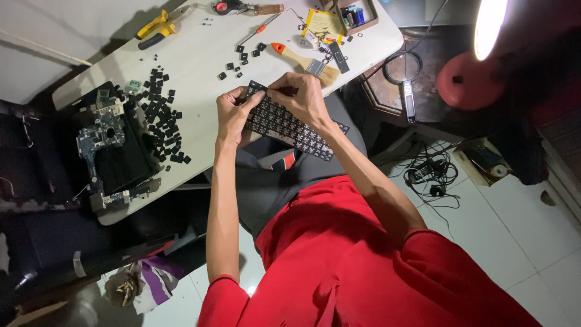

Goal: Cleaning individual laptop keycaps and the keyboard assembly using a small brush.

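Most square black plastic keycaps (162,115) already lie heaped on the white table (200,54), far left; left hand (233,115) and right hand (301,97) clamp the near-bare black laptop keyboard (290,128) over the lap, few caps seemingly left

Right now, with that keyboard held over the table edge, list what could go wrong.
1. The keyboard hangs partly past the table edge, gripped by the left hand and right hand; a slip could drop it to the floor.
2. The loose black keycaps lie near the edge; a sweeping forearm might scatter them.
3. The paintbrush sits close to the right hand and could get knocked.
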